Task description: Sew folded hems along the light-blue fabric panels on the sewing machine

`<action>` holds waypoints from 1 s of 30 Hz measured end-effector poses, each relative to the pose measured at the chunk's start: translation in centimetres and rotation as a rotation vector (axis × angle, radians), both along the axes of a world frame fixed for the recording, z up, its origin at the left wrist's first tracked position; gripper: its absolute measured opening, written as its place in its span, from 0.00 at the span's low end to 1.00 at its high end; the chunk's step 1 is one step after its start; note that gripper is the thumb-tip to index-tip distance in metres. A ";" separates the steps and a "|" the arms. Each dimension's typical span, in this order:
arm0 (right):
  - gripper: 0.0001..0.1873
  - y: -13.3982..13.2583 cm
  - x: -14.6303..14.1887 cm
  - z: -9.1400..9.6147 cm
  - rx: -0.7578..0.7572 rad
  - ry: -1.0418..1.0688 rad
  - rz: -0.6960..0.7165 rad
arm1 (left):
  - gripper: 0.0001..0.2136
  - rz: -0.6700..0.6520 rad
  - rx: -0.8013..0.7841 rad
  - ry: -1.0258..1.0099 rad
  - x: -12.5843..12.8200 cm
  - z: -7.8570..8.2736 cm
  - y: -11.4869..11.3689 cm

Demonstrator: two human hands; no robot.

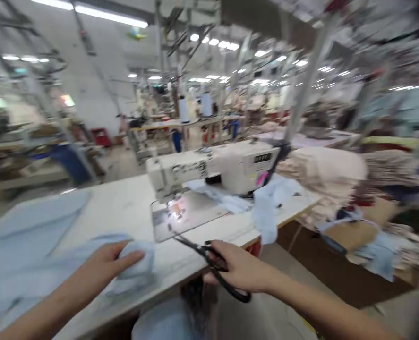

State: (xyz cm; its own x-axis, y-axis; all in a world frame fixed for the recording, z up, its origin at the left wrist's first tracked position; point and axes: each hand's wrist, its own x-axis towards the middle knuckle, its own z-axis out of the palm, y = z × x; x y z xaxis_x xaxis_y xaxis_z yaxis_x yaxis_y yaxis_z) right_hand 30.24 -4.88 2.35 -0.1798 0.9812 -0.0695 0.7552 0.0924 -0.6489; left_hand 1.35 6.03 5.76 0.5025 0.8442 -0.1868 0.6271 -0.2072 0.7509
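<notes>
The left hand is lying open and nearly flat, its fingers pressing on a bunched fold of pale blue woven cloth, not pinching it. The right hand is closing narrowly around black-handled steel scissors, whose slim blades are pointing away from the palm, toward the machine, and look nearly shut. The cloth is spreading away from the left hand across the near end of a white worktable.

Ahead of the scissors, a cream industrial sewing machine is sitting on the table, its lit needle plate bare of the bunched cloth. Past the right hand, a loose pale blue fabric strip is hanging over the table edge. Farther right of the grip, a tall stack of peach fabric pieces is piled up, and flattened brown cardboard is lying below it, scattered with more cloth.

Beyond the machine, two white thread cones are standing on a pale wooden bench. Far left of the grip, a blue bin is standing on the floor, while rows of workstations are stretching away under bright ceiling lights, blurred by motion.
</notes>
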 end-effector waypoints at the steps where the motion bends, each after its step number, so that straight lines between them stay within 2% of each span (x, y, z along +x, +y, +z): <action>1: 0.17 -1.1 -0.5 -0.2 -0.015 0.046 -0.018 | 0.20 0.036 -0.110 -0.071 -0.2 0.2 -1.7; 3: 0.18 -2.8 -1.5 -0.6 -0.042 0.081 -0.015 | 0.20 0.128 -0.257 -0.205 -0.1 0.3 -4.4; 5: 0.18 -4.3 -2.6 -0.9 -0.065 0.086 0.014 | 0.18 0.179 -0.326 -0.317 0.2 0.4 -6.3; 10: 0.15 -6.3 -4.7 -1.2 -0.120 0.117 0.054 | 0.16 0.167 -0.380 -0.395 1.1 0.6 -9.1; 18: 0.20 -6.8 -6.1 -1.2 -0.034 0.140 0.052 | 0.14 0.085 -0.295 -0.291 1.1 -0.5 -10.3; 24: 0.21 -7.2 -6.3 -3.4 -0.017 0.101 0.036 | 0.17 0.078 -0.338 -0.254 1.4 -1.0 -10.6; 27: 0.17 -6.0 -5.5 -3.8 0.022 0.062 -0.028 | 0.17 0.082 -0.338 -0.228 1.6 -1.2 -10.4; 30: 0.16 -2.7 -3.3 -3.0 0.094 -0.192 -0.217 | 0.18 0.082 -0.322 -0.223 1.9 -1.4 -9.8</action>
